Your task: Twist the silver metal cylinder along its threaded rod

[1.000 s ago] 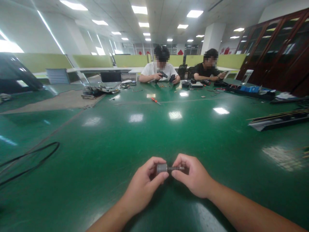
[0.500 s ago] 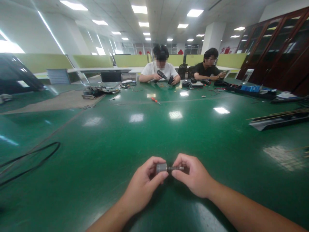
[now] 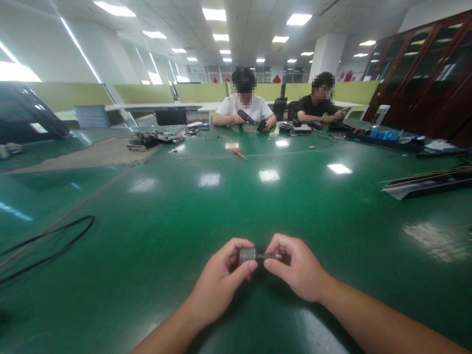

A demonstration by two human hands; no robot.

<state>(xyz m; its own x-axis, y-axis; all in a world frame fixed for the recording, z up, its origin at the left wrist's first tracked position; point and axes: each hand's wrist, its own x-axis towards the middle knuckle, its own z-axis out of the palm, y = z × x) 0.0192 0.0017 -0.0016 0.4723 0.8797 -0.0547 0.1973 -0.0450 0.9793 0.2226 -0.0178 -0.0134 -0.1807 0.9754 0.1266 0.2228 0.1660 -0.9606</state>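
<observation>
in the lower middle of the frame we see the left hand (image 3: 224, 275) grasping a grey metal cylinder (image 3: 247, 255), with its thumb in front and its forefinger over the top. from the right end of this cylinder comes a thin dark shaft (image 3: 272, 256), which lies almost level and points to the right. the right hand (image 3: 298, 270) is curved around this shaft, thumb below and forefinger above; we cannot tell whether these fingers press on it. both hands are near each other, at the close part of the green table (image 3: 165, 196). at the left edge we notice a black cable (image 3: 93, 220), bent in a loop. in the upper middle lies a screwdriver (image 3: 237, 152) with a red handle. beyond it, a person in a white shirt (image 3: 225, 107) holds a dark tool (image 3: 245, 116), and farther right we see another person in a black shirt (image 3: 312, 109).
</observation>
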